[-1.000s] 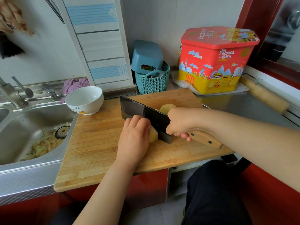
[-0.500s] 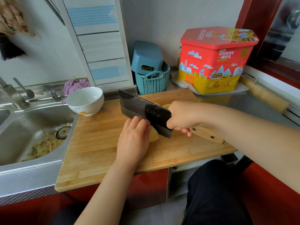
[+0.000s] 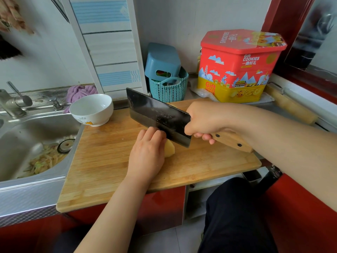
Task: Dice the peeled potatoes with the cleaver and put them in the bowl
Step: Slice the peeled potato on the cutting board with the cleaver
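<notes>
1. The right hand (image 3: 204, 118) is wrapped around the wooden handle of the cleaver (image 3: 158, 116), fingers curled under it, at about 3 o'clock from the middle of the cutting board (image 3: 109, 161).
2. The cleaver's dark blade is raised clear of the board and tilted, its tip pointing toward 10 o'clock and its edge hanging just above the potato.
3. The left hand (image 3: 147, 152) lies over a peeled potato (image 3: 169, 150) near the board's centre, fingers curled down on it; only the pale right-hand end of the potato shows past the knuckles.
4. A sliver of a second potato piece (image 3: 174, 106) peeks out behind the blade at 12 o'clock; little of it can be made out.
5. The white bowl (image 3: 91, 109) stands at 10 o'clock on the board's far left corner, well apart from both hands.
6. The board rests on the desk (image 3: 284, 110), overlapping the sink (image 3: 27, 143) at 9 o'clock, where vegetable peelings lie.
7. A teal basket (image 3: 168, 88) and a red cookie tin (image 3: 237, 66) stand at 12 to 1 o'clock behind the board.
</notes>
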`<state>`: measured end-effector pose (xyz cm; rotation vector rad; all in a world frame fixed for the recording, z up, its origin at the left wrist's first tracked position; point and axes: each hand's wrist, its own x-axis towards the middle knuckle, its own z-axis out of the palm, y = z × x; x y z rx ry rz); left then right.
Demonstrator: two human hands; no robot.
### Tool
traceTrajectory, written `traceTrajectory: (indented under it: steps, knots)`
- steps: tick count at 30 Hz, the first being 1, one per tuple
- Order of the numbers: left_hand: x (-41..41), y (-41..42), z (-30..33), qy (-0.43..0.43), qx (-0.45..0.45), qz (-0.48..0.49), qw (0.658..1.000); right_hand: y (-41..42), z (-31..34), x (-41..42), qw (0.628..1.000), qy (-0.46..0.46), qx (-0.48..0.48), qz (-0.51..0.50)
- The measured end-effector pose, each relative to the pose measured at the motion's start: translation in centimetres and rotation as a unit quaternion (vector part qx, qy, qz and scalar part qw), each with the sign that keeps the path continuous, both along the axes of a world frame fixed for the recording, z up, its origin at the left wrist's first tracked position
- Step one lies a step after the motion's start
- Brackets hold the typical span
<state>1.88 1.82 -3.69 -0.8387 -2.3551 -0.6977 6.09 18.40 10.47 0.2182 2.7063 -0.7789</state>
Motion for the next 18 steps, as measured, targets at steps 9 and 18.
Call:
traceTrajectory:
  steps: [9, 18]
  knots:
    - [0.04, -0.09, 0.01, -0.004, 0.002, 0.0, 1.0, -0.45, 0.17, -0.12, 1.0, -0.017, 0.012, 0.006]
    - [-0.09, -0.01, -0.1, -0.001, 0.006, 0.001, 1.0, -0.5, -0.56, -0.55, 0.999, -0.051, -0.012, -0.009]
